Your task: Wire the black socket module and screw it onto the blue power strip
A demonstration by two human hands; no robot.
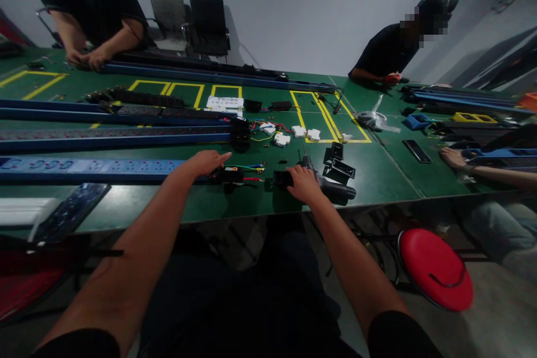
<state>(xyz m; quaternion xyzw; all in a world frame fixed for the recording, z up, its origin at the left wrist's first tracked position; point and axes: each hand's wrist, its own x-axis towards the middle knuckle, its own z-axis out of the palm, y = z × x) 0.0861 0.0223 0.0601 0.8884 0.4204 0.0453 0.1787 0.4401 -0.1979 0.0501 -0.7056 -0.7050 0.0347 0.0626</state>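
My left hand (206,163) lies over the right end of a blue power strip (138,167), its fingers stretched out. A black connector piece (230,175) with green, blue and red wires sits beneath and beside those fingers. My right hand (304,183) is closed on a small black rectangular end cap (281,179) at the table's front edge. Against its far side lies a dark cordless drill (335,189), partly hidden by the hand. Two more black caps (343,168) are beyond the drill.
Longer blue strips (176,139) and white connectors (282,139) lie farther back on the green table (377,170). Phones (75,210) (417,151) rest at left and right. Co-workers' hands (95,58) (453,158) are at other strips. A red stool (434,268) stands below right.
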